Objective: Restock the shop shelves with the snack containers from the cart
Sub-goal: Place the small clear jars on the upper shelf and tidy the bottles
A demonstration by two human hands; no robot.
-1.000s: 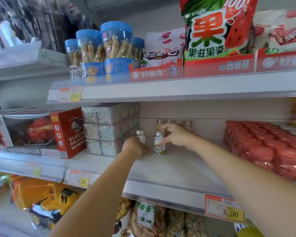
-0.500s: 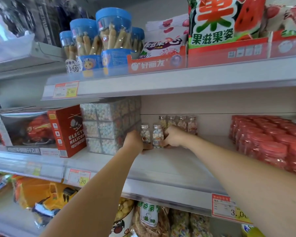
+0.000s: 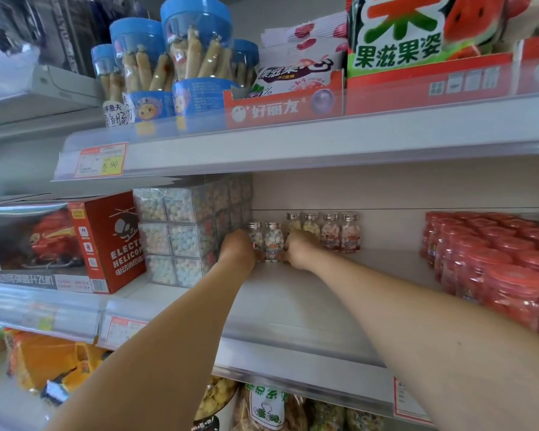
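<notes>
Two small silver-capped candy bottles stand side by side deep on the white middle shelf. My left hand grips the left bottle from its left side. My right hand curls against the right bottle from its right side. The fingers of both hands are mostly hidden behind the knuckles. Just behind and to the right, a row of several like bottles lines the back wall. No cart is in view.
Stacked clear candy boxes stand close on the left of my left hand, with a red toy helicopter box beyond them. Red-lidded jars fill the shelf's right end. Blue-lidded jars and snack bags sit on the shelf above.
Both hands have carried their bottles deeper into the shelf and together, so they now stand side by side near the back row. The view has moved closer.
</notes>
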